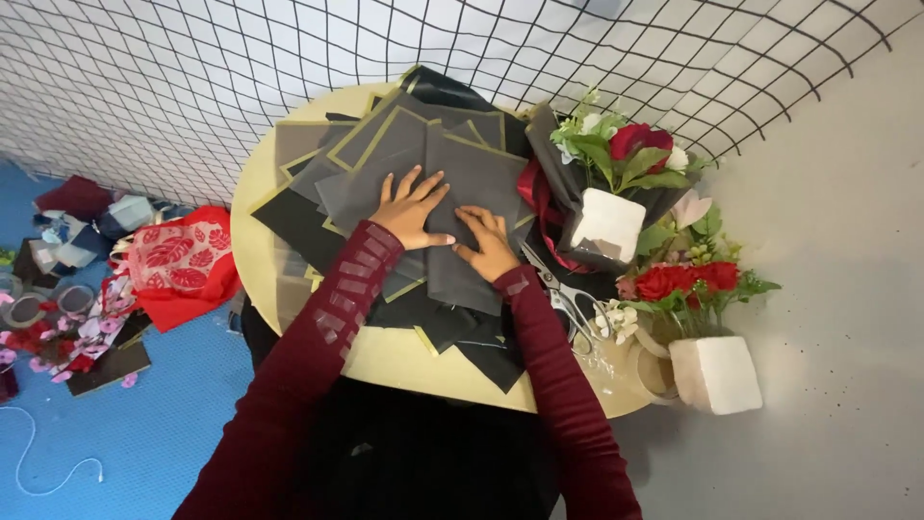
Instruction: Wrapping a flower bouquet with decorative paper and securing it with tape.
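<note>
Several dark grey wrapping sheets [404, 144] with thin gold edges lie fanned over a round pale yellow table [260, 173]. My left hand [412, 208] presses flat on the top sheets, fingers spread. My right hand [486, 243] lies just beside it, fingers flat on a folded grey sheet [472, 178]. Both arms wear dark red sleeves. Neither hand grips anything.
Scissors [568, 300] lie right of my right hand. Two flower arrangements with red roses in white foam blocks [604, 223] [717, 374] stand at the table's right edge. A red leaf-print bag [178, 265], ribbons and petals litter the blue floor at left. A black net covers the wall behind.
</note>
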